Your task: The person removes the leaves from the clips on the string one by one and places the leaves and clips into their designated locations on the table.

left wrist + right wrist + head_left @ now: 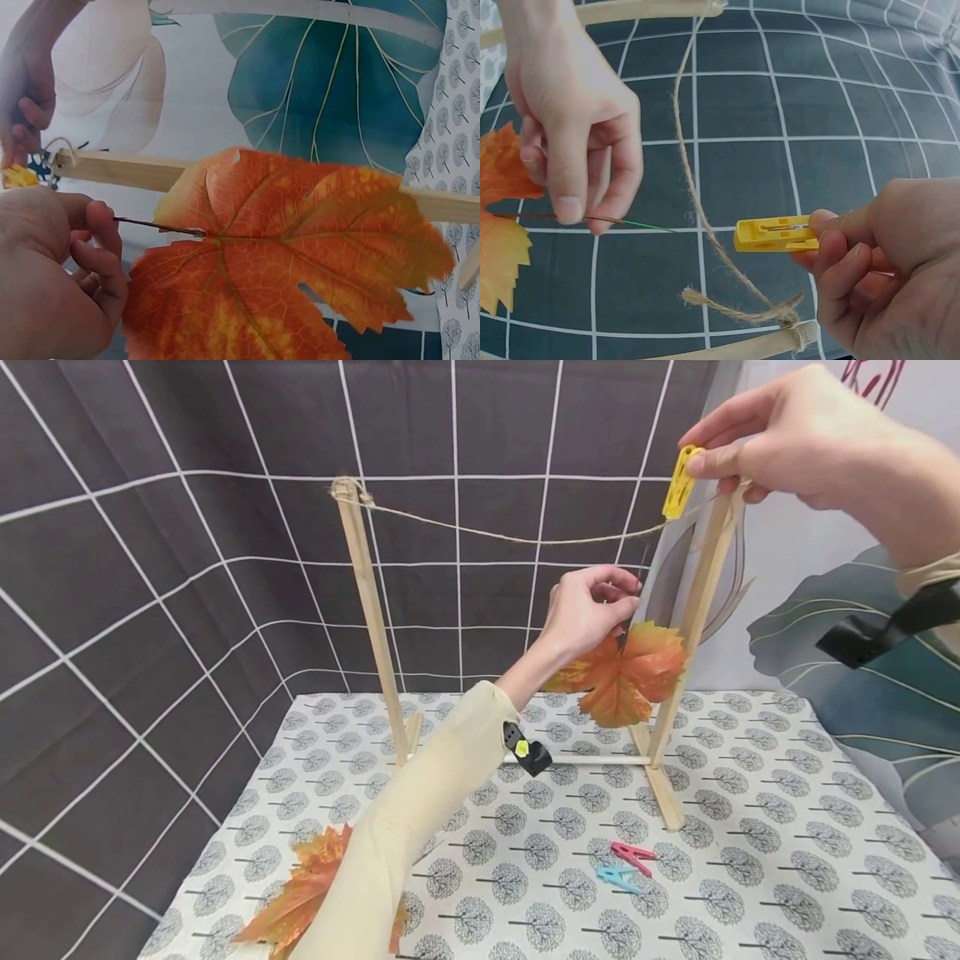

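Observation:
In the head view my left hand (588,610) pinches the thin stem of an orange artificial maple leaf (622,677), which hangs below the fingers near the right post. The right wrist view shows the stem's green tip (649,226) sticking out past the fingertips, a little apart from the twine (686,161). Up by the top of the right post, my right hand (802,452) pinches a yellow clothespin (679,485) between thumb and fingers. Its nose end is close to the twine in the head view; whether they touch I cannot tell.
A wooden frame with a left post (371,618) and a right post (693,618) carries the sagging twine. On the tree-print tablecloth (540,922) lie a red clothespin (633,857), a blue clothespin (618,878) and another orange leaf (303,893), partly behind my left sleeve.

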